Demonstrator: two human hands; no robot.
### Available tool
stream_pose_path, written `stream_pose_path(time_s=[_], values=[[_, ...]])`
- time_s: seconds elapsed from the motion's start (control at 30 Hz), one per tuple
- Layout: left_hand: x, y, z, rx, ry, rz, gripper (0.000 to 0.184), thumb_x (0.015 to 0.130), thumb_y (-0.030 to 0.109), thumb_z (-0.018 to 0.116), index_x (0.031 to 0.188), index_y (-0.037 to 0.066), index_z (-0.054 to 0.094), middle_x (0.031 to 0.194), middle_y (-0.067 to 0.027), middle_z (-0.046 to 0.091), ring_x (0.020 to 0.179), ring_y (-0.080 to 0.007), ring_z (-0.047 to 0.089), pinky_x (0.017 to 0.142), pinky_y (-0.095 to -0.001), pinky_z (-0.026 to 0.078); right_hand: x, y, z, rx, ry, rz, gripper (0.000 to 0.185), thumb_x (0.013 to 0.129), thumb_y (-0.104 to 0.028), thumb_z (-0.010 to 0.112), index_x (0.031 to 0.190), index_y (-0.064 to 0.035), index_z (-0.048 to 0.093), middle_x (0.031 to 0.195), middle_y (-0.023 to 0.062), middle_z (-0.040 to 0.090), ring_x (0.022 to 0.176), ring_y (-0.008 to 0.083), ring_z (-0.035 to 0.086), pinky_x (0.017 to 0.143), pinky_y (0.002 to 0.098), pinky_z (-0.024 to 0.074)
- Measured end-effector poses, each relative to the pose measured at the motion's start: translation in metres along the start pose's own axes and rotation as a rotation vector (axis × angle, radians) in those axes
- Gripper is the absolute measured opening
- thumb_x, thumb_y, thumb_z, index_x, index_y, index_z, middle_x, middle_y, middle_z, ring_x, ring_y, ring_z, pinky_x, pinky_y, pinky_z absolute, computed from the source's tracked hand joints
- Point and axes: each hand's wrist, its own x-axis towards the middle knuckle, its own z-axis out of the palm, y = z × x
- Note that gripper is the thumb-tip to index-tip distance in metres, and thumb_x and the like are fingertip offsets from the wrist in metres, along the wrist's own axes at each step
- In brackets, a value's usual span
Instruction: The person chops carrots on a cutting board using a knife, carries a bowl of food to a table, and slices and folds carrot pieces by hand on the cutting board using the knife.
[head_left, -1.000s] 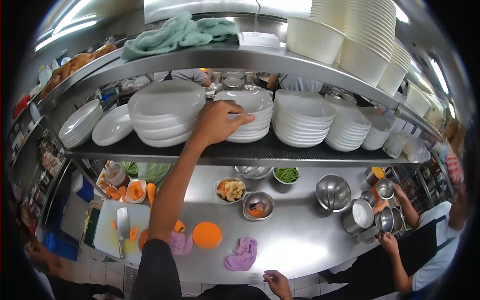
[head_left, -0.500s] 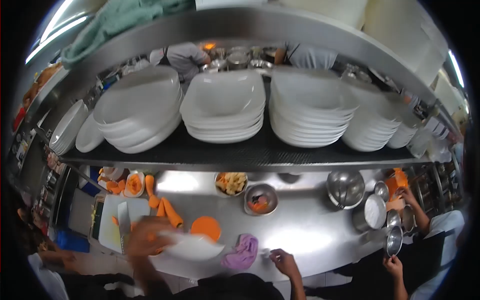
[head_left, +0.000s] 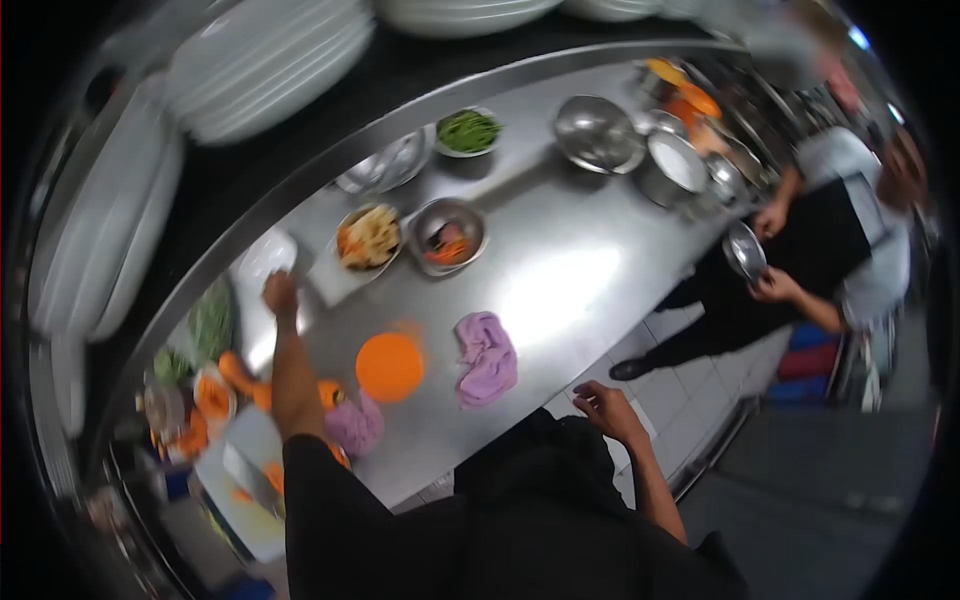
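Observation:
My left hand (head_left: pixel 281 292) reaches far across the steel counter, its fingers closed at the near rim of a white dish (head_left: pixel 268 255). The dish rests near the back edge, under the shelf. My right hand (head_left: pixel 608 408) hangs beyond the counter's front edge, empty, with its fingers loosely apart. Between my arms lie an orange disc (head_left: pixel 389 368) and a crumpled purple cloth (head_left: pixel 487 362). A second purple cloth (head_left: pixel 355 424) sits beside my left forearm. Right of the dish stand a bowl of pale yellow chunks (head_left: pixel 368 240) and a metal bowl (head_left: pixel 447 237) with orange pieces inside.
At the left, a knife (head_left: pixel 245 470) lies on a white cutting board (head_left: pixel 240 500) near carrots. A bowl of green vegetables (head_left: pixel 468 132) and a large metal bowl (head_left: pixel 598 135) stand farther back. A co-worker (head_left: pixel 820 230) at right holds a metal bowl (head_left: pixel 744 250). Stacked plates (head_left: pixel 270 70) fill the shelf overhead.
My left hand has carried the white dish from the counter's front to its back. The view has turned and tilted down. My right hand stays low by the front edge.

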Motion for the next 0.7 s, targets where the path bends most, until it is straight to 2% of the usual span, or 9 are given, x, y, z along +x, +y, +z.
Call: stream_pose_path(time_s=[0.03, 0.07, 0.1, 0.17, 0.27, 0.33, 0.47, 0.53, 0.7], values=[[0.020, 0.012, -0.023, -0.010, -0.088, 0.023, 0.012, 0.090, 0.024, 0.061, 0.099, 0.018, 0.066, 0.088, -0.0034, 0.065, 0.082, -0.0270, 0.065, 0.066, -0.0433, 0.053, -0.018, 0.008, 0.005, 0.033, 0.052, 0.040, 0.026, 0.093, -0.018, 0.066, 0.112, -0.0004, 0.064, 0.092, 0.0130, 0.072, 0.076, 0.0210, 0.069, 0.068, 0.0341, 0.0552], [0.024, 0.011, -0.009, 0.099, -0.336, -0.163, 0.016, 0.089, 0.024, 0.061, 0.104, 0.021, 0.068, 0.091, -0.0020, 0.067, 0.083, -0.0260, 0.066, 0.068, -0.0427, 0.055, -0.033, 0.020, 0.011, 0.062, 0.099, 0.088, 0.025, 0.092, -0.016, 0.066, 0.111, -0.0008, 0.065, 0.090, 0.0123, 0.071, 0.075, 0.0192, 0.069, 0.067, 0.0334, 0.0549], [0.029, 0.011, -0.012, 0.055, -0.430, -0.154, 0.027, 0.091, 0.026, 0.059, 0.116, 0.020, 0.066, 0.106, -0.0039, 0.068, 0.100, -0.0265, 0.065, 0.079, -0.0443, 0.055, -0.050, 0.030, 0.019, 0.143, 0.130, 0.177, 0.024, 0.092, -0.016, 0.066, 0.111, -0.0008, 0.065, 0.092, 0.0127, 0.072, 0.076, 0.0202, 0.069, 0.068, 0.0344, 0.0552], [0.040, 0.034, -0.025, 0.122, -0.396, -0.406, 0.035, 0.093, 0.025, 0.056, 0.126, 0.016, 0.061, 0.121, -0.0095, 0.063, 0.117, -0.0286, 0.057, 0.090, -0.0471, 0.051, -0.080, 0.052, 0.041, 0.138, 0.196, 0.237, 0.027, 0.091, -0.018, 0.068, 0.111, -0.0013, 0.065, 0.092, 0.0134, 0.072, 0.075, 0.0209, 0.070, 0.070, 0.0353, 0.0558], [0.057, 0.092, -0.076, 0.036, -0.204, -0.414, 0.040, 0.094, 0.019, 0.053, 0.133, 0.008, 0.055, 0.129, -0.0149, 0.058, 0.129, -0.0311, 0.048, 0.098, -0.0495, 0.046, -0.115, 0.093, 0.078, 0.105, 0.178, 0.302, 0.029, 0.089, -0.020, 0.069, 0.111, -0.0019, 0.066, 0.093, 0.0137, 0.073, 0.077, 0.0219, 0.071, 0.073, 0.0355, 0.0562], [0.056, 0.124, -0.081, -0.129, -0.003, -0.331, 0.037, 0.096, 0.016, 0.051, 0.131, 0.002, 0.055, 0.125, -0.0176, 0.058, 0.122, -0.0340, 0.053, 0.096, -0.0485, 0.048, -0.135, 0.121, 0.105, 0.175, 0.183, 0.395, 0.029, 0.088, -0.021, 0.070, 0.110, -0.0021, 0.066, 0.093, 0.0136, 0.073, 0.080, 0.0224, 0.071, 0.074, 0.0352, 0.0562], [0.041, 0.273, -0.207, -0.852, 0.195, -0.369, 0.031, 0.101, 0.015, 0.049, 0.126, -0.001, 0.057, 0.120, -0.0212, 0.058, 0.107, -0.0349, 0.060, 0.090, -0.0430, 0.052, -0.169, 0.214, 0.172, 0.112, 0.169, 0.517, 0.030, 0.084, -0.029, 0.070, 0.105, -0.0069, 0.069, 0.093, 0.0129, 0.072, 0.088, 0.0288, 0.070, 0.080, 0.0391, 0.0552], [0.016, 0.351, -0.262, -0.923, 0.131, -0.314, 0.030, 0.101, 0.016, 0.049, 0.125, -0.001, 0.057, 0.119, -0.0206, 0.058, 0.105, -0.0344, 0.060, 0.090, -0.0421, 0.051, -0.185, 0.257, 0.204, 0.085, 0.135, 0.562, 0.032, 0.079, -0.031, 0.070, 0.101, -0.0084, 0.072, 0.100, 0.0161, 0.072, 0.098, 0.0343, 0.067, 0.083, 0.0425, 0.0539], [-0.112, 0.493, -0.360, -1.631, -0.428, 0.061, 0.028, 0.097, 0.009, 0.052, 0.122, -0.004, 0.058, 0.110, -0.0156, 0.060, 0.099, -0.0256, 0.058, 0.089, -0.0346, 0.046, -0.247, 0.263, 0.240, 0.279, 0.368, 0.668, 0.025, 0.076, -0.030, 0.073, 0.092, -0.0114, 0.073, 0.090, 0.0131, 0.073, 0.086, 0.0308, 0.070, 0.078, 0.0428, 0.0552]])
